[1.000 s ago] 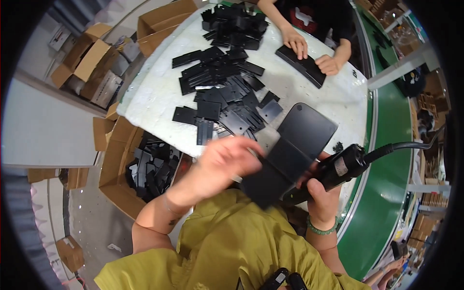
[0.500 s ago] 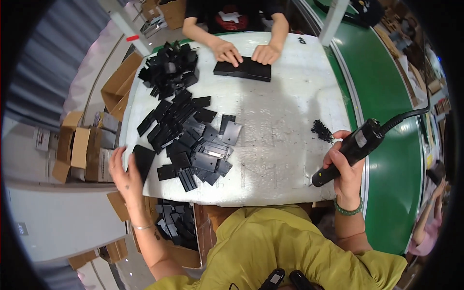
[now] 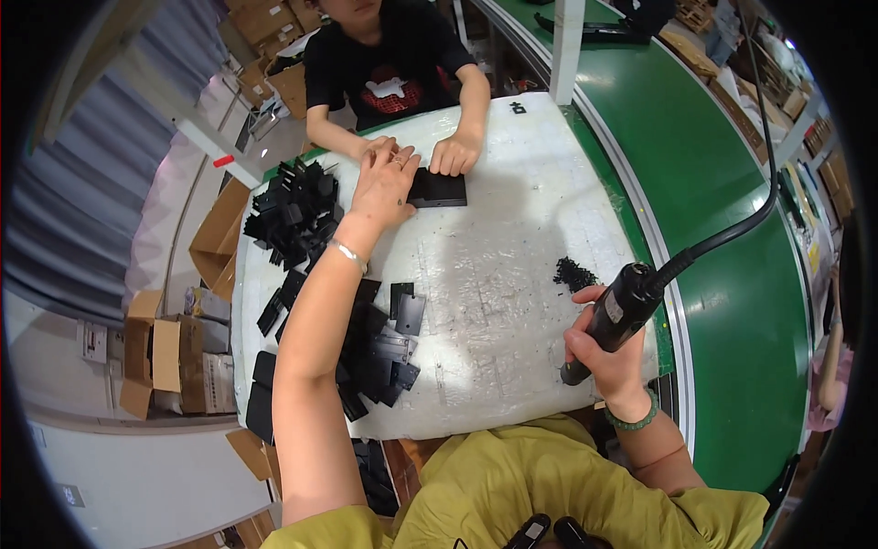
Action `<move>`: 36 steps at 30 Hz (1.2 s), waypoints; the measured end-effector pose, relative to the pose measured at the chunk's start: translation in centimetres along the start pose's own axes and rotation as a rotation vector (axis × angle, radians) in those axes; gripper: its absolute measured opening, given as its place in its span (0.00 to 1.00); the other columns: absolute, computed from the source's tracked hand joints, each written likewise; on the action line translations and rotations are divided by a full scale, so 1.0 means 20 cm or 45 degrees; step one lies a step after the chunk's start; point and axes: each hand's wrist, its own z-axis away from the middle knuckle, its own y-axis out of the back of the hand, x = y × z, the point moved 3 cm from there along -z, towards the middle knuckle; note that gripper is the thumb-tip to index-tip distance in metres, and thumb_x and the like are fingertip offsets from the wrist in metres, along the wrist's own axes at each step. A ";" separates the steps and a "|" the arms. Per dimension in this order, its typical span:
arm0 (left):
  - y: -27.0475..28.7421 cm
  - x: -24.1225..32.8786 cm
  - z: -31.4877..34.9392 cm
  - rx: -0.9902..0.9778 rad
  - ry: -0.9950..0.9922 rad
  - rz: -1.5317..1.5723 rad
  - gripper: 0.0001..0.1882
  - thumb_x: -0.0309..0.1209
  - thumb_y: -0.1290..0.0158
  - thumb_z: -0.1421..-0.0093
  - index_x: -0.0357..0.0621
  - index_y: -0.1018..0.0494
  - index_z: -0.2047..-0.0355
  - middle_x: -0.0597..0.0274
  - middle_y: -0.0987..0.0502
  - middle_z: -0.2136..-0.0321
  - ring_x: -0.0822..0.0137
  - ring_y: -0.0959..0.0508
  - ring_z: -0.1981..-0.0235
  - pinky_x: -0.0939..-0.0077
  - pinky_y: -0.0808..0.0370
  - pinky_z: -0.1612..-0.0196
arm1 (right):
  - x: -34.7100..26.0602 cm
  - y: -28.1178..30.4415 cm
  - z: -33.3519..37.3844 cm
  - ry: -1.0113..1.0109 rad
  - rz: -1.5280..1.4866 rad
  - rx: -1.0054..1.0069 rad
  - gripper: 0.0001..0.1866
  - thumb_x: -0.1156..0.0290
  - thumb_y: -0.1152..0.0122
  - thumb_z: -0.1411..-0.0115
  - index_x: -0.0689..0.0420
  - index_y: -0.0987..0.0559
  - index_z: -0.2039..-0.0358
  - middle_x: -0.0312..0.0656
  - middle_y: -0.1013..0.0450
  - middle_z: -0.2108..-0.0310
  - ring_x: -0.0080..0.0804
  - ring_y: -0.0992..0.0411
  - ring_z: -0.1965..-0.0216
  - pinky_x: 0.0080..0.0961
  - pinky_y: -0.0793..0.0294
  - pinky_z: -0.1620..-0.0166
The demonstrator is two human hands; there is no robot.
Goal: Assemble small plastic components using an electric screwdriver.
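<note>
My left hand [image 3: 380,188] reaches across to the far side, fingers spread, at the left end of a flat black box [image 3: 441,190]. Whether it touches the box I cannot tell. A co-worker's hand [image 3: 458,154] rests on the box's far edge; their other hand is mostly behind mine. In my right hand [image 3: 615,368] is a black electric screwdriver [image 3: 624,306], tilted with its tip low over the table's right side. A small heap of black screws [image 3: 574,274] lies just beyond it. My left forearm passes over a pile of black plates [image 3: 377,352], hiding part of it.
Another heap of black parts [image 3: 294,206] sits at the table's far left, and a flat black piece [image 3: 261,403] at its left edge. A green conveyor [image 3: 722,320] runs along the right. Cardboard boxes [image 3: 178,366] stand left. The screwdriver's cable [image 3: 745,224] rises at right.
My left hand has left the black piece at the table's left edge and swung forward to the co-worker's box. The screwdriver stays in my right hand. My view has tilted up.
</note>
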 end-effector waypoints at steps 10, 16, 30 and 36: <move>-0.07 0.03 -0.13 -0.726 -0.022 0.236 0.38 0.39 0.33 0.70 0.40 0.28 0.55 0.47 0.27 0.58 0.53 0.31 0.49 0.61 0.40 0.43 | 0.00 0.07 0.02 -0.074 -0.046 0.032 0.19 0.82 0.37 0.51 0.64 0.30 0.57 0.31 0.31 0.81 0.14 0.34 0.80 0.14 0.36 0.75; 0.16 0.24 0.16 -0.072 0.184 0.727 0.30 0.28 0.37 0.64 0.32 0.29 0.57 0.49 0.29 0.67 0.53 0.27 0.63 0.68 0.29 0.58 | -0.02 0.23 0.01 0.287 -0.325 0.104 0.19 0.83 0.47 0.52 0.65 0.34 0.57 0.35 0.35 0.82 0.21 0.36 0.83 0.18 0.36 0.76; 0.34 0.96 0.68 -0.403 -0.037 0.999 0.45 0.36 0.32 0.65 0.39 0.37 0.45 0.48 0.37 0.49 0.51 0.32 0.53 0.63 0.34 0.49 | -0.02 0.15 -0.33 0.617 -0.191 0.244 0.15 0.82 0.49 0.53 0.66 0.32 0.62 0.37 0.37 0.82 0.26 0.38 0.84 0.26 0.35 0.76; 0.32 0.88 0.63 -0.133 0.042 1.178 0.35 0.37 0.33 0.61 0.40 0.30 0.52 0.51 0.31 0.54 0.52 0.31 0.54 0.64 0.33 0.51 | -0.04 0.15 -0.32 0.591 -0.249 0.238 0.15 0.82 0.50 0.52 0.66 0.33 0.61 0.37 0.38 0.82 0.25 0.39 0.83 0.25 0.36 0.75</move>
